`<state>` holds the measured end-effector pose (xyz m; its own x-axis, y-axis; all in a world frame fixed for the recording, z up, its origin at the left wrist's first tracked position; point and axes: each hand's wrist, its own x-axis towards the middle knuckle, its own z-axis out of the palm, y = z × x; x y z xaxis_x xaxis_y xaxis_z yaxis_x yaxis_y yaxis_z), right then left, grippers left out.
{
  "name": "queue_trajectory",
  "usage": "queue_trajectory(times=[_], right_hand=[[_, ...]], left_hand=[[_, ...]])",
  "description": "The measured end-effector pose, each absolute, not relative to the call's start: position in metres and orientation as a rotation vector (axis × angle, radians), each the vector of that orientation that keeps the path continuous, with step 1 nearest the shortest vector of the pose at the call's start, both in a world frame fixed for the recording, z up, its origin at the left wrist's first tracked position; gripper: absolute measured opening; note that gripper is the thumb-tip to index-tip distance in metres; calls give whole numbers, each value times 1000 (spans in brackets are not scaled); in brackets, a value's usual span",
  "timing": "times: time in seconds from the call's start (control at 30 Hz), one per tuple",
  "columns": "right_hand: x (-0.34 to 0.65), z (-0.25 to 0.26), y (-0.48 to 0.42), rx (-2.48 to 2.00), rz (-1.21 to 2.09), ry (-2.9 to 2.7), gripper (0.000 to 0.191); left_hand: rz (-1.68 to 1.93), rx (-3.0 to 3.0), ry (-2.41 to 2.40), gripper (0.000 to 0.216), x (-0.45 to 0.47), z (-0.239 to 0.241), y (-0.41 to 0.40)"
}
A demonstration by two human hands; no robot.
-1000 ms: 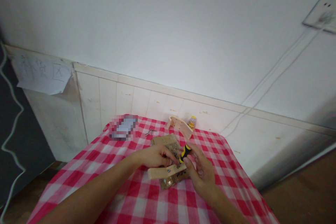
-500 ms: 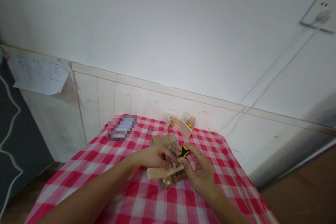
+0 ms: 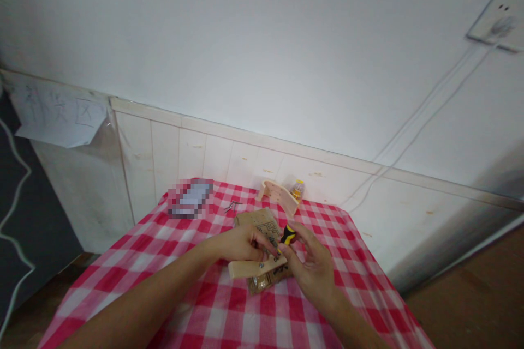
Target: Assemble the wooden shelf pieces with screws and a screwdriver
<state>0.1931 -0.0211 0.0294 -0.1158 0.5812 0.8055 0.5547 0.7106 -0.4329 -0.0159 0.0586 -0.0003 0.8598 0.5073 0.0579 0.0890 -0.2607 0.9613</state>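
Observation:
My right hand [image 3: 314,264] is closed round a short black and yellow screwdriver [image 3: 288,234], its tip pointing down at a pale wooden piece [image 3: 245,269]. My left hand [image 3: 248,242] grips that wooden piece from behind, fingers bent near the screwdriver's tip; some of its fingers are partly hidden. A small metal screw [image 3: 261,265] shows on the wood to the left of the tip. Under the wooden piece lies a brown cardboard package [image 3: 257,218] with black print and a clear wrapping.
A second curved wooden piece [image 3: 278,195] stands at the back beside a small yellow-capped bottle [image 3: 298,190]. Several thin metal bits [image 3: 233,206] lie left of it. A blurred phone-like object [image 3: 192,200] rests on the red checked tablecloth [image 3: 221,316]. The wall [image 3: 229,158] borders the table's far side.
The screwdriver has turned and tilted slightly in my right hand, its handle shifting a little to the right. My left hand and the wooden piece stay almost in place.

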Motion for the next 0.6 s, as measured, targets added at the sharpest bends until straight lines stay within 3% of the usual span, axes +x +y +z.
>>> queue_trajectory(times=[0.6], right_hand=[[194, 29, -24, -931, 43, -1784, 41]], left_hand=[[408, 1821, 538, 38, -14, 1, 55]])
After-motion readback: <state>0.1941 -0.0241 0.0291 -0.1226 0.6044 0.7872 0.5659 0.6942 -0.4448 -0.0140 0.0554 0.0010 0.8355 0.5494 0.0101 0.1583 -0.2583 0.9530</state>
